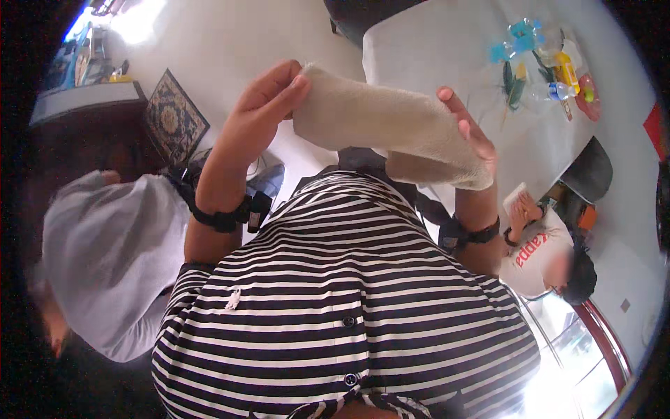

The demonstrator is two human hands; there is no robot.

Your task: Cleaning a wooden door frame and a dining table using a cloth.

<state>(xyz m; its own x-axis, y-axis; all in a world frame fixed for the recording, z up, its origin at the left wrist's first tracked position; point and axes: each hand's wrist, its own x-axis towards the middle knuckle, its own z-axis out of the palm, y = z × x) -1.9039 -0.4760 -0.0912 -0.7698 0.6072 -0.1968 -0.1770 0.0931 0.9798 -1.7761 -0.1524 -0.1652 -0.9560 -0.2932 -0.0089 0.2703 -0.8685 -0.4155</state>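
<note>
A folded beige cloth with a soft pile is stretched between my two hands, above my striped shirt. At its left end my left hand pinches the upper corner between thumb and fingers. The right end rests against my right hand, whose fingertips show over its edge while the rest is partly behind the fabric. Below the main band, a second layer of the cloth hangs near the right end. Both wrists wear black straps with small devices.
A white-covered table at upper right bears plastic bottles, leaves and a pink dish. One person at right holds a whitish item; another, in a pale shirt, is close at left. A patterned mat lies beyond.
</note>
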